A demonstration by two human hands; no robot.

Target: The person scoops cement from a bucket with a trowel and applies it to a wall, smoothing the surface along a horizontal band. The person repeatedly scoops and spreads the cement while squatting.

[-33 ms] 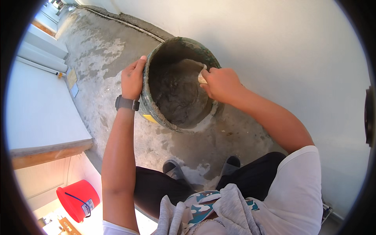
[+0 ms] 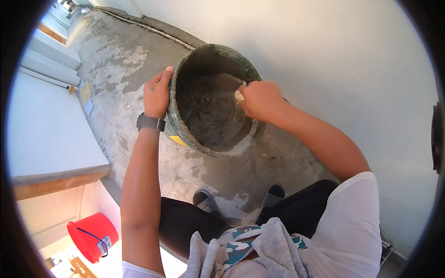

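Observation:
A large, mortar-crusted green bucket (image 2: 184, 127) with a yellow patch stands on the concrete floor, holding wet grey cement mix (image 2: 208, 113). My left hand (image 2: 156, 95) grips its left rim, thumb near the top of the edge and a dark watch on the wrist. Inside the right part of the rim, my right hand (image 2: 262, 99) is closed round a pale tool handle (image 2: 239, 95); the working end of the tool is mostly hidden in the bucket and mix.
A white wall (image 2: 347, 55) runs close along the right. At left are white panels (image 2: 55, 125) with a wooden edge and a red bucket (image 2: 90, 236) with a blue handle. A pipe (image 2: 164, 34) lies along the wall's base. My feet (image 2: 206, 201) are just below the bucket.
My right hand and the tool handle have shifted very slightly to the right and look a little more blurred. My left hand and the bucket have not moved.

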